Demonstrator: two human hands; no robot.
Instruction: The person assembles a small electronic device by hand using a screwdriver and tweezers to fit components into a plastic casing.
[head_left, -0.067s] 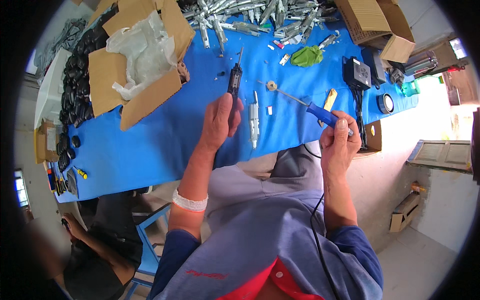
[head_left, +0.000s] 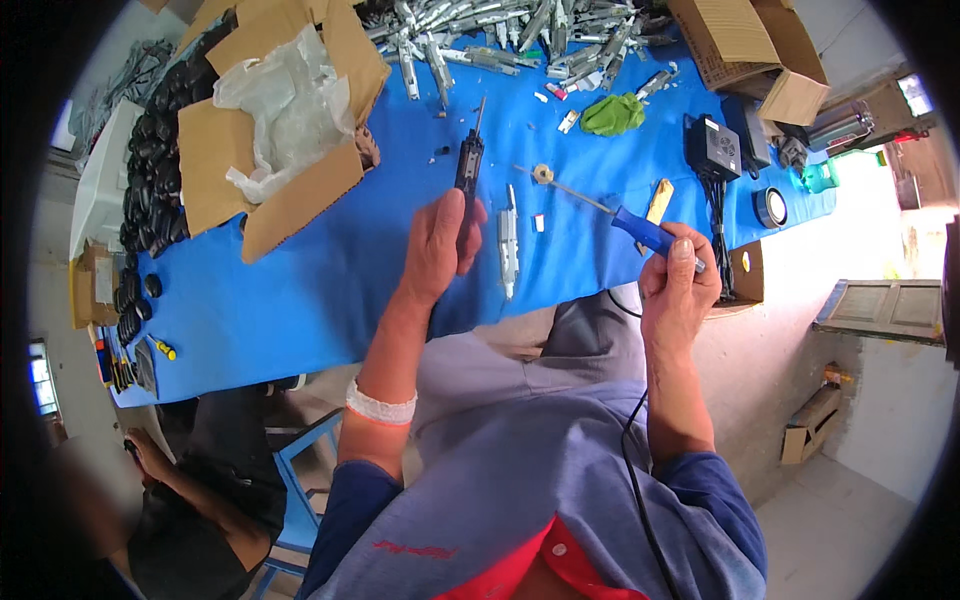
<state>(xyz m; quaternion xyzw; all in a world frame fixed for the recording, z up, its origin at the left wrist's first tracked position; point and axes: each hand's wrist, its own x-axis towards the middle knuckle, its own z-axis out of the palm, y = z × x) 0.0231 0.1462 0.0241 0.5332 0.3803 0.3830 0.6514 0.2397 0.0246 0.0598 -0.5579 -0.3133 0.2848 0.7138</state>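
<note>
My left hand [head_left: 437, 240] is closed around a slim black handheld device [head_left: 469, 165], held upright with a thin metal rod at its top. In my right hand [head_left: 678, 290] is a screwdriver [head_left: 640, 229] with a blue handle, its long shaft pointing left and away. A round pale piece [head_left: 543, 174] shows along the shaft near the tip; I cannot tell whether it sits on the shaft or on the table. Between my hands a silver metal part [head_left: 509, 245] lies on the blue cloth, beside a small white-and-red piece [head_left: 539, 222].
A pile of silver metal parts [head_left: 590, 50] covers the far side. An open cardboard box [head_left: 210, 150] with plastic inside stands left, beside many black casings [head_left: 155, 150]. Right are a green cloth [head_left: 613, 114], a black power unit [head_left: 714, 146] and a tape roll [head_left: 770, 207]. Another person [head_left: 200, 500] sits lower left.
</note>
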